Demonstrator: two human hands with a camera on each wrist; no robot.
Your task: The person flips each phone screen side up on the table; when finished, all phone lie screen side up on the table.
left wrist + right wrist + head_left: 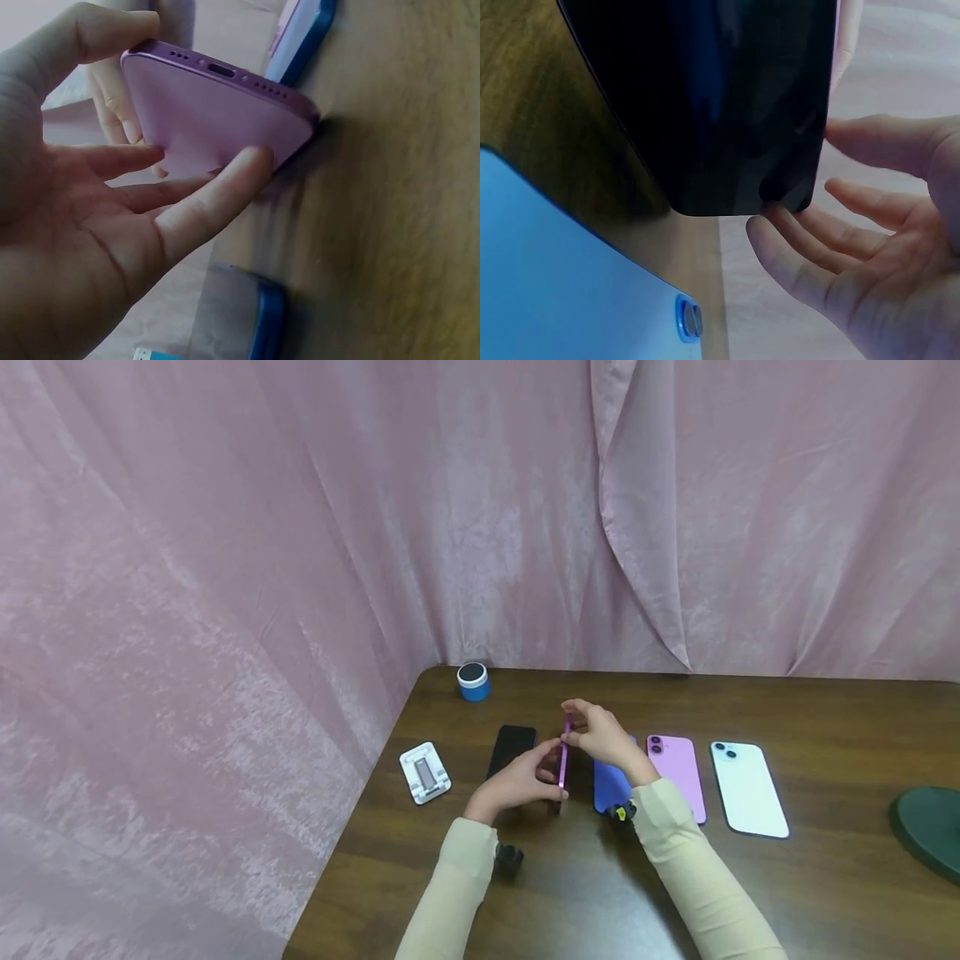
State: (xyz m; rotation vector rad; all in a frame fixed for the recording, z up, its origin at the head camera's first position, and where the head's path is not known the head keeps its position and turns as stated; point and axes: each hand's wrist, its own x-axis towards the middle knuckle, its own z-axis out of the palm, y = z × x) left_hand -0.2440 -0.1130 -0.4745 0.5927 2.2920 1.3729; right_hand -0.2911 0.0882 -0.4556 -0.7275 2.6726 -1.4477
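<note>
A purple-pink smartphone (563,760) stands on its long edge, side-on to the head view, held between both hands just over or on the table. My left hand (521,782) grips its near end; the left wrist view shows the phone's port end (221,70) with fingers spread on the pink back. My right hand (603,739) pinches the far end. In the right wrist view the dark screen (712,105) faces the camera, with thumb and fingers at one corner. A black phone (513,746) lies left of it, and a blue phone (611,787) lies right, partly behind the right wrist.
Farther right lie a pink phone (677,764) and a white phone (750,789), backs up. A white stand-like piece (425,772) sits at the left, a blue jar-shaped object (473,682) at the back edge, a dark green round object (930,827) far right. Pink curtains (480,527) hang behind.
</note>
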